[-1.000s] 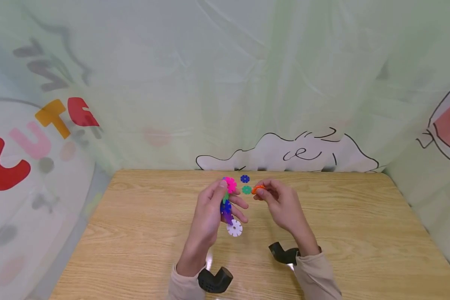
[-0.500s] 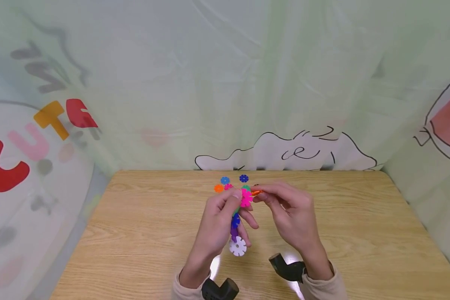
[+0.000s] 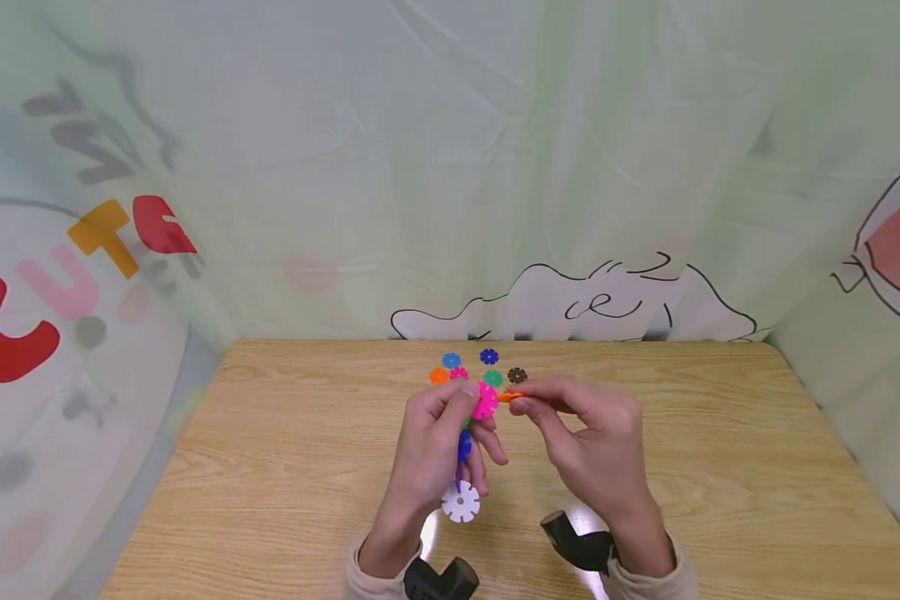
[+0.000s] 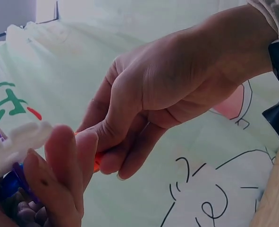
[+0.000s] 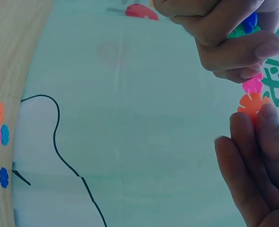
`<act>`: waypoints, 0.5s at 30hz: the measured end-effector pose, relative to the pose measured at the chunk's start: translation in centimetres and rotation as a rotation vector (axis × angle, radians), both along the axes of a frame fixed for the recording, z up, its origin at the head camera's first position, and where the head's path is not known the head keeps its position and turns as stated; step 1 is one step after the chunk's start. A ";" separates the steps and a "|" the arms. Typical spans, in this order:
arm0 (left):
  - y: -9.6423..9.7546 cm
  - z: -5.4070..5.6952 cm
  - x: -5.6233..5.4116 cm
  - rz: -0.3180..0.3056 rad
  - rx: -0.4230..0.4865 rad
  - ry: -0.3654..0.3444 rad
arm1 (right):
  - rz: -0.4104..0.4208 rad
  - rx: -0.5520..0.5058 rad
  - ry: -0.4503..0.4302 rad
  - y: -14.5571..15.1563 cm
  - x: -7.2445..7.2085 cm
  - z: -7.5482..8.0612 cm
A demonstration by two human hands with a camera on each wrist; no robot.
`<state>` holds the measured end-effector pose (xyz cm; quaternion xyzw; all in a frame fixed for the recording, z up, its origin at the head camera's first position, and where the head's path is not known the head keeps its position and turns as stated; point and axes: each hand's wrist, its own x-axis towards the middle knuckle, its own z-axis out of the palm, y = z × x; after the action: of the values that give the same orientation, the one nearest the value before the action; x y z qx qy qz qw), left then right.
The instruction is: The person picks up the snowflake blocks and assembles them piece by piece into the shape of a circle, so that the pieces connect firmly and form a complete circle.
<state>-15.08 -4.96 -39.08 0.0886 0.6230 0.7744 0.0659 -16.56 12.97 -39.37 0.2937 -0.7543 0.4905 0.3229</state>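
Observation:
My left hand [image 3: 429, 450] pinches a pink notched plastic disc [image 3: 487, 402], the top of a chain of interlocking discs. Below it hang a green disc [image 5: 237, 32], a blue disc [image 3: 464, 447], a purple disc [image 3: 458, 477] and, lowest, a white disc [image 3: 453, 509]. Between thumb and fingertips, my right hand [image 3: 603, 446] holds an orange disc [image 5: 249, 104]. Its edge meets the edge of the pink disc; I cannot tell whether their notches are engaged. In the left wrist view, fingers hide most of the orange disc.
Loose discs lie at the wooden table's [image 3: 285, 467] far side: light blue [image 3: 452, 361], dark blue [image 3: 489, 357], orange [image 3: 438, 377], pink [image 3: 459, 374], green [image 3: 492, 379] and brown [image 3: 517, 376]. A printed curtain [image 3: 450, 183] hangs behind the table.
The hands came together and lower in the head view, bringing the orange disc from apart to the pink disc's edge. The chain moved along with the left hand, uncovering more loose discs.

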 end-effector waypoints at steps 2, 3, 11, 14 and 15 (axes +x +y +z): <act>0.1 0.1 0.0 -0.001 -0.001 0.002 | -0.022 0.022 0.046 0.0 0.1 0.1; 0.1 0.1 0.1 -0.001 -0.003 0.004 | -0.034 0.035 0.060 0.0 0.1 0.1; 0.2 0.1 0.4 -0.019 -0.105 0.051 | -0.126 0.134 0.231 -0.1 0.3 0.5; 0.3 0.1 0.5 -0.019 -0.137 0.074 | -0.138 0.142 0.267 -0.2 0.4 0.5; 0.3 0.1 0.5 -0.017 -0.145 0.076 | -0.138 0.142 0.274 -0.2 0.4 0.4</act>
<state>-14.56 -4.62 -38.95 0.1180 0.6787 0.7228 0.0550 -16.15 12.74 -38.92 0.3274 -0.7543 0.3683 0.4339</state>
